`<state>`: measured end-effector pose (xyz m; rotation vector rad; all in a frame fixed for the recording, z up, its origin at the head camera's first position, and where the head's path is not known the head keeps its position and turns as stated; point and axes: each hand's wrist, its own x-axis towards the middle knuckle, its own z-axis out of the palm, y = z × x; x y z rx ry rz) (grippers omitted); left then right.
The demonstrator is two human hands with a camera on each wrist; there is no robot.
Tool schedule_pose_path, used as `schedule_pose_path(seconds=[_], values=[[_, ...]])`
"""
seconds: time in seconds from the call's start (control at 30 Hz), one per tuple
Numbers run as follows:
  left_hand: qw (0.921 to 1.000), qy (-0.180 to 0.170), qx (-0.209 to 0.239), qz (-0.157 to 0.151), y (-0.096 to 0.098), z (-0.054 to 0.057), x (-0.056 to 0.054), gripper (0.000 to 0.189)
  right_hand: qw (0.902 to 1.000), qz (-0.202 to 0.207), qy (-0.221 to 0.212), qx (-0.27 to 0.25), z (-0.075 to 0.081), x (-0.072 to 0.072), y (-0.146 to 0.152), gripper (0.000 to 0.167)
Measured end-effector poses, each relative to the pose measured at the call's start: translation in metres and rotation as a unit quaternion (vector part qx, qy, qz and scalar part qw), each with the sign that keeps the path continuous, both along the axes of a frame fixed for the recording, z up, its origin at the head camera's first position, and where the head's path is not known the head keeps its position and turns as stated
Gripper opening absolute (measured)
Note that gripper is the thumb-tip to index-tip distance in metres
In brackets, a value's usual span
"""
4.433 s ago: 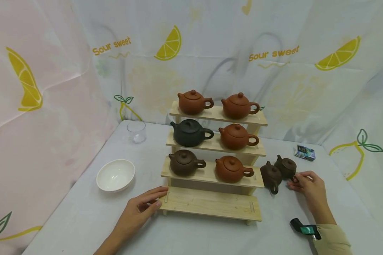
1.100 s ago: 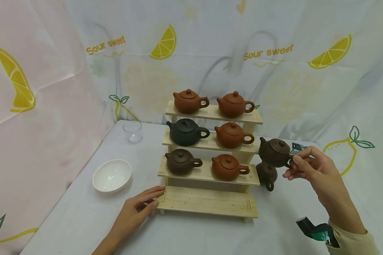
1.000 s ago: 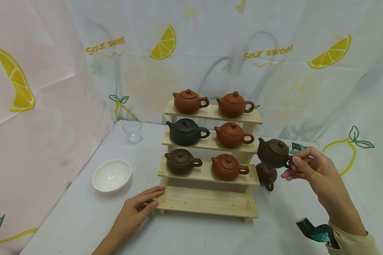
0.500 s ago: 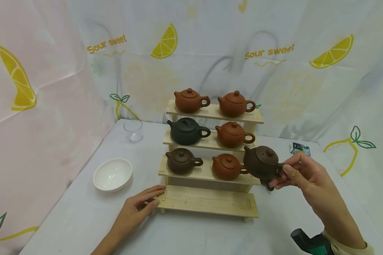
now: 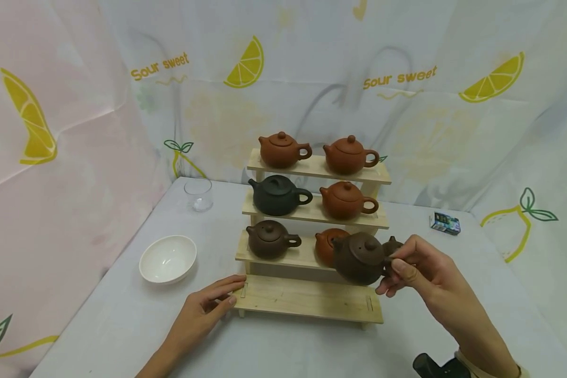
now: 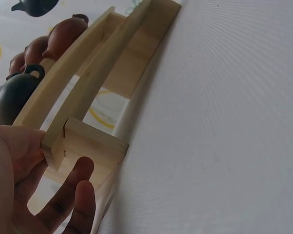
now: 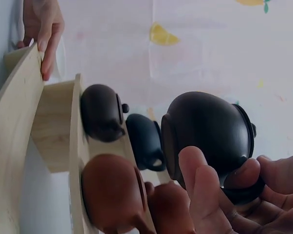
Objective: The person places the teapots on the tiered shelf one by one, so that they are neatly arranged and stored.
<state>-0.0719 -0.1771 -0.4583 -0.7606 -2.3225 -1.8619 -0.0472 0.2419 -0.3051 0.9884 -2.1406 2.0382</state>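
Observation:
My right hand pinches the handle of a dark brown teapot, held in the air above the bottom step's right half. In the right wrist view this teapot is lifted, with fingers curled at its handle. A four-step wooden stand carries teapots on its upper three steps. My left hand grips the left end of the bottom step, thumb at the front corner. Another dark brown teapot sits left on the second step up; an orange-brown teapot there is partly hidden by the held one.
A further dark teapot stands right of the stand, mostly hidden by the right hand. A black-green teapot and several orange-brown teapots fill the higher steps. A white bowl, clear glass and small box are on the table.
The right hand took the dark teapot by its handle from the table at the right, lifted it, then carried it left and down over the stand. The left hand stayed on the bottom step.

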Motion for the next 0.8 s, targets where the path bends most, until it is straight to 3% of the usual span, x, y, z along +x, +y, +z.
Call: schedule_pose_path(seconds=[0.3,0.8], values=[[1.0,-0.002,-0.001,0.001,0.0,0.001,0.001,0.032,0.9988,0.013,-0.033,0.032,0.003,0.002,-0.026,0.016],[1.0,-0.008,0.004,0.003,0.0,-0.001,0.0,0.032,0.9982,0.048,-0.029,0.019,-0.006,-0.001,-0.058,0.013]])
